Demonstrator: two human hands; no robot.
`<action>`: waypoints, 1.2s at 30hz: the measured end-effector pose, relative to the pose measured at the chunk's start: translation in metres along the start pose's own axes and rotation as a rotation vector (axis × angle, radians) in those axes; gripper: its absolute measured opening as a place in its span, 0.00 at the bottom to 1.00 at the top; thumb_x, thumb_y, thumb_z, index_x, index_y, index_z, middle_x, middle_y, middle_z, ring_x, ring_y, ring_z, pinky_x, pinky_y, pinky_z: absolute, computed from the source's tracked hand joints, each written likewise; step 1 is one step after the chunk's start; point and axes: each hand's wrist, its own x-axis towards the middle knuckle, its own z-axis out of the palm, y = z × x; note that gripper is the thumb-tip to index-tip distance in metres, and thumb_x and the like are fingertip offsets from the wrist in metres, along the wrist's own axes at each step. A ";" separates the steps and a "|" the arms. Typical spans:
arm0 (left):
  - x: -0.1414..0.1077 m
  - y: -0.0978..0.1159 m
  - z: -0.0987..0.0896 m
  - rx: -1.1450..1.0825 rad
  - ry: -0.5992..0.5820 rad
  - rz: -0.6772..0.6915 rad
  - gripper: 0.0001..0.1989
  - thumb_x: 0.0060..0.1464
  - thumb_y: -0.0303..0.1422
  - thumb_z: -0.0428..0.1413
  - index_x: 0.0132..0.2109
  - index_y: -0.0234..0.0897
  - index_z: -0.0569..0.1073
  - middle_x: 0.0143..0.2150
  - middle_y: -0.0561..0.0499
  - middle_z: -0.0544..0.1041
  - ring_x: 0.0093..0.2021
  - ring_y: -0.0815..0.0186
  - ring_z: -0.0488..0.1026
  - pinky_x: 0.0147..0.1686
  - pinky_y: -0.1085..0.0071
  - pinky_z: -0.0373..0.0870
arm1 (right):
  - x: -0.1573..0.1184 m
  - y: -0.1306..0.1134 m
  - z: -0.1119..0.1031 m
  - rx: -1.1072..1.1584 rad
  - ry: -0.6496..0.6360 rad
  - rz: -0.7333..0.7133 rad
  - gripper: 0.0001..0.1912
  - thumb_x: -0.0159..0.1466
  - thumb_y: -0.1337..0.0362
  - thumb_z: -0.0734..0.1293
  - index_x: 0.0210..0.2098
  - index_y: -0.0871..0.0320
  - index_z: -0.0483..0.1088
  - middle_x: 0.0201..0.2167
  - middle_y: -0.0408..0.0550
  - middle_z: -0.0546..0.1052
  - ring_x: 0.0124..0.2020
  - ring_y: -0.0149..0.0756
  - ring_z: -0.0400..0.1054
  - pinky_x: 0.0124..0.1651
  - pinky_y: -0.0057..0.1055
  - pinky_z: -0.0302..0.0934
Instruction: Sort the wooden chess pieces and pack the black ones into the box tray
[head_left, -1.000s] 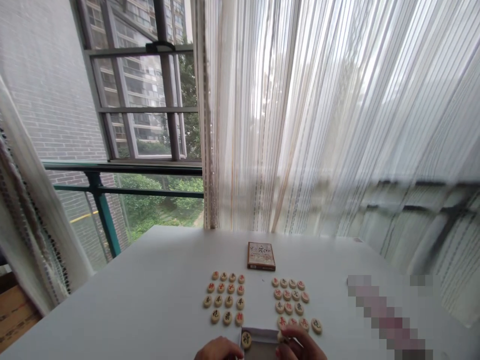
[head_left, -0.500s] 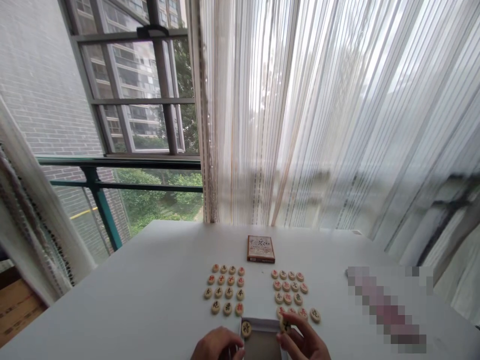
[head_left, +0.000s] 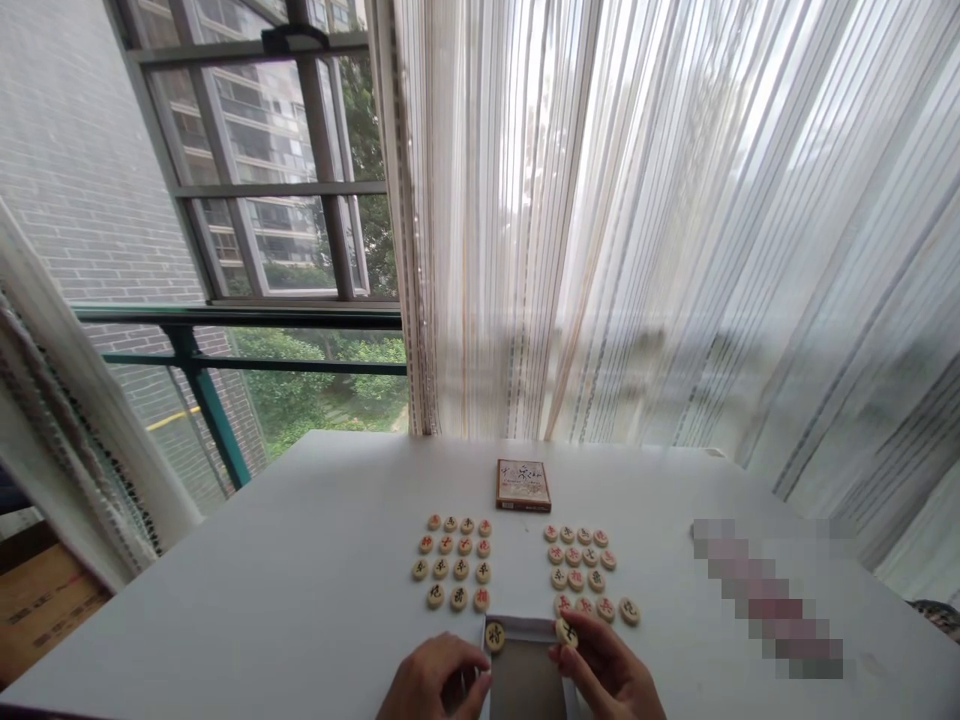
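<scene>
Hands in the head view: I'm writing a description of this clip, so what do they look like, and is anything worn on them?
The left hand and right hand are both bare, with no gloves and no rings or markings that I can make out. The bottom edge of the picture cuts them off, so no sleeves show. Fingernail detail is too small to tell.

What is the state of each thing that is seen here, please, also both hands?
Left hand, fingers curled at the tray's left wall
Right hand, pinching a xiangqi piece
Cardboard tray, open, one piece in its far left corner
Left group of pieces, face up, in rows
Right group of pieces, face up, in rows
Printed box, lying flat
Sheer curtain, drawn across the right side
</scene>
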 end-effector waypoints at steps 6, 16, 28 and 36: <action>-0.002 0.013 -0.006 -0.087 -0.017 -0.081 0.05 0.61 0.34 0.56 0.41 0.43 0.78 0.34 0.52 0.80 0.33 0.66 0.76 0.36 0.74 0.71 | 0.001 0.001 -0.009 -0.085 -0.021 -0.079 0.26 0.57 0.43 0.73 0.47 0.54 0.80 0.38 0.54 0.84 0.34 0.46 0.78 0.38 0.37 0.75; -0.002 0.026 -0.019 -0.127 -0.004 -0.099 0.06 0.61 0.34 0.57 0.41 0.42 0.78 0.35 0.51 0.79 0.33 0.65 0.74 0.37 0.72 0.71 | 0.002 0.008 -0.016 -0.070 -0.107 -0.094 0.19 0.64 0.52 0.71 0.51 0.53 0.75 0.46 0.52 0.81 0.40 0.41 0.76 0.37 0.30 0.70; -0.001 0.028 -0.019 -0.146 0.014 -0.092 0.06 0.61 0.34 0.56 0.41 0.40 0.79 0.35 0.51 0.80 0.32 0.66 0.75 0.36 0.73 0.71 | 0.001 0.004 -0.011 -0.021 -0.092 -0.102 0.19 0.65 0.51 0.70 0.49 0.56 0.72 0.43 0.54 0.81 0.37 0.41 0.76 0.34 0.32 0.69; -0.001 0.028 -0.018 -0.152 0.004 -0.097 0.07 0.62 0.35 0.56 0.41 0.40 0.79 0.35 0.51 0.80 0.32 0.66 0.75 0.36 0.73 0.71 | 0.002 0.010 -0.013 -0.041 -0.118 -0.110 0.20 0.67 0.49 0.67 0.49 0.57 0.72 0.36 0.50 0.80 0.32 0.37 0.73 0.34 0.31 0.67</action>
